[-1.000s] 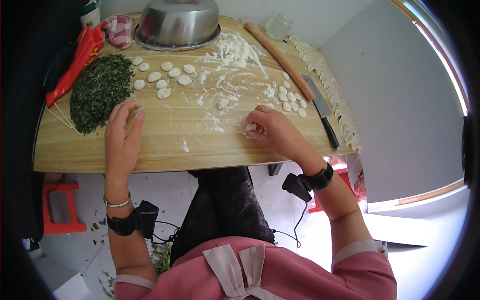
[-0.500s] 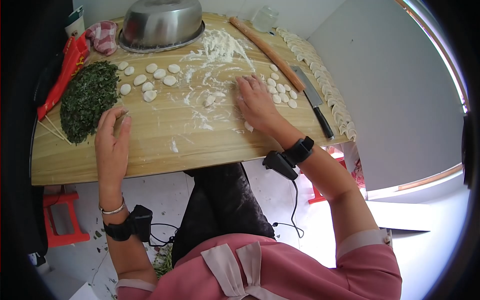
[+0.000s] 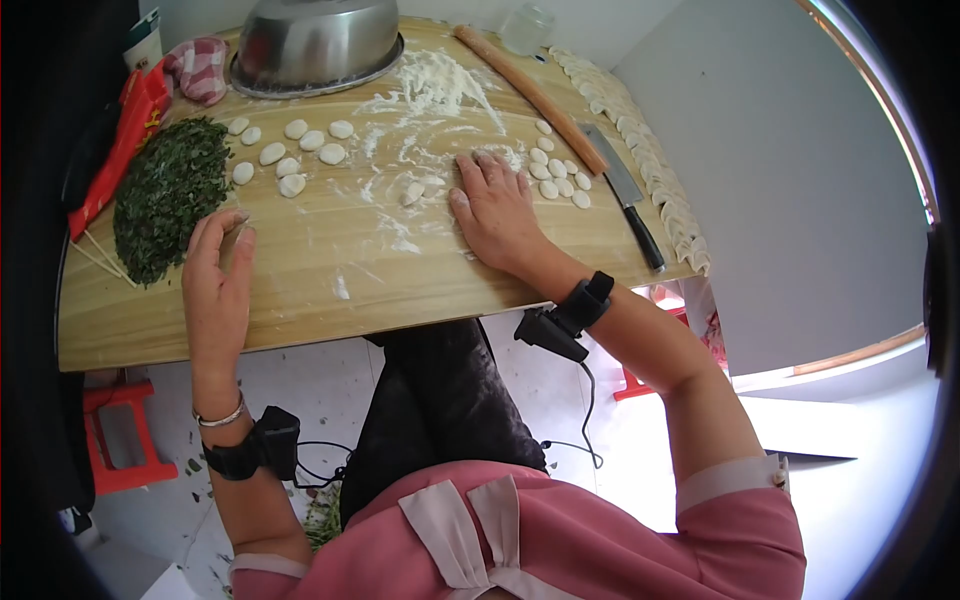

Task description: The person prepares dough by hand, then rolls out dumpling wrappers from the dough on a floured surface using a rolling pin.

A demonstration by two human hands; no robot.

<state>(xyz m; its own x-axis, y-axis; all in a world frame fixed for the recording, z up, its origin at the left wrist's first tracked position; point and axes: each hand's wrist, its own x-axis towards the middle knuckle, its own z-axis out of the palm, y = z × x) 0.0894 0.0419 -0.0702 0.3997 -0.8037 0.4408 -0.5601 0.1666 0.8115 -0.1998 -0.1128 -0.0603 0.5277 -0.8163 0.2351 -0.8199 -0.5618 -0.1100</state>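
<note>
My left hand rests at the near left of the wooden table, fingers apart with nothing in them, beside a heap of chopped green leaves. Palm down on the board, my right hand has its fingers spread, close to the loose flour. Whether anything lies under its palm is hidden. Several small flattened dough pieces lie to the left, and more dough pieces sit just right of my right hand. Between the hands are small dough pieces on floured wood.
A rolling pin and a knife lie at the right, beside a long row of shaped dumplings. At the back stand a metal basin and a glass jar. A checkered cloth lies back left.
My right hand has shifted slightly left and its fingers have spread flatter. A white piece seen by its wrist is no longer visible. My left hand has barely moved.
</note>
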